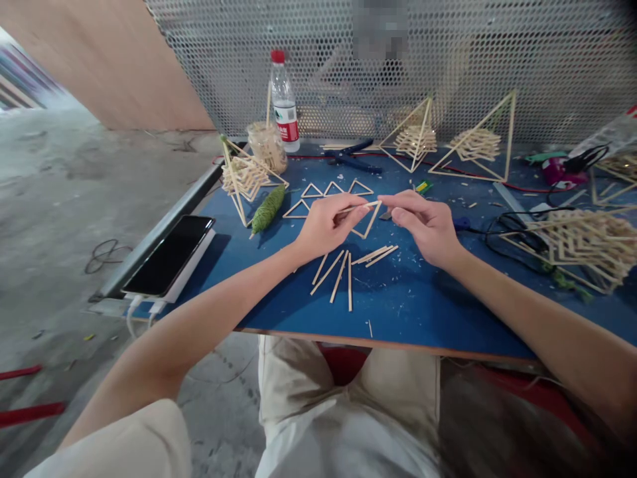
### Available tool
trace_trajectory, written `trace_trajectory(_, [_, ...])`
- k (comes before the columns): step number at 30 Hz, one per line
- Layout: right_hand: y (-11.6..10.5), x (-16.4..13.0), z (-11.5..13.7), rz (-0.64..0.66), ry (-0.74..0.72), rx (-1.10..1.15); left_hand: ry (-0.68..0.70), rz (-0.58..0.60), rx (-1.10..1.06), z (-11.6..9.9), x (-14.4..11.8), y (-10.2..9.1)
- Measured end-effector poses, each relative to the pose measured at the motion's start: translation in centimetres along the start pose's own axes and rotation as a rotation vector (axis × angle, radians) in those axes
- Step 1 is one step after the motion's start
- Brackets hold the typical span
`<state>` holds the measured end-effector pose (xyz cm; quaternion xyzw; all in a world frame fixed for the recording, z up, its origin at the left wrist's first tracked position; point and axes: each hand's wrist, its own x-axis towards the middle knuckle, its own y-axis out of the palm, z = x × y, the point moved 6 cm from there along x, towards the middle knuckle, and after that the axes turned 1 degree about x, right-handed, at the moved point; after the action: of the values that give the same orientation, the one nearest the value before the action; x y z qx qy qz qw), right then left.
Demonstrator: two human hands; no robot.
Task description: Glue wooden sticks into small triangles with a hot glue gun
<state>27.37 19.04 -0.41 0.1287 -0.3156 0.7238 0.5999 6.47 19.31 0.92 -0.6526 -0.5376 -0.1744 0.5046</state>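
Mid-frame, the left hand pinches a stick triangle, partly covered; I can't tell whether the right hand, at its corner, grips. Loose sticks lie below, pliers above, a phone at left.

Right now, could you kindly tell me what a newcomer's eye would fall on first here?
Most likely the hands near the middle: the left hand pinches a small wooden-stick triangle, while the right hand has its fingertips at one corner. Next, the red-capped water bottle stands out at the back of the blue table, and the black-screened phone near its left edge.
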Motion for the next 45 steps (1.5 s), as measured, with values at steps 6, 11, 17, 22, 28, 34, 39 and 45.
trace_trajectory(6, [0.2,-0.3,1.0,-0.015,-0.058,-0.015,0.058,-0.025,0.01,-0.1,0.0,-0.1])
trace_trajectory(11, [0.4,-0.2,1.2,0.018,-0.072,-0.015,0.077,-0.022,0.012,-0.4,0.0,-0.1])
trace_trajectory(17, [0.8,-0.2,1.2,0.077,-0.031,0.022,0.04,-0.012,0.02,0.0,-0.1,0.1])
trace_trajectory(22, [0.7,-0.1,-0.3,0.073,0.075,0.121,0.026,-0.016,-0.017,0.0,-0.2,0.2])
trace_trajectory(28, [1.4,0.0,-1.1,0.162,0.288,0.47,-0.025,-0.023,-0.041,0.1,-0.2,0.2])
trace_trajectory(34, [1.8,-0.1,-0.6,0.192,0.353,0.571,-0.164,-0.012,-0.089,2.0,-0.5,0.8])
trace_trajectory(39, [2.3,-0.1,-0.5,0.158,0.359,0.496,-0.25,0.009,-0.204,3.3,-0.8,1.3])
trace_trajectory(45, [1.0,0.3,-2.0,-0.013,0.412,0.452,-0.403,0.001,-0.53,4.4,-0.9,2.0])
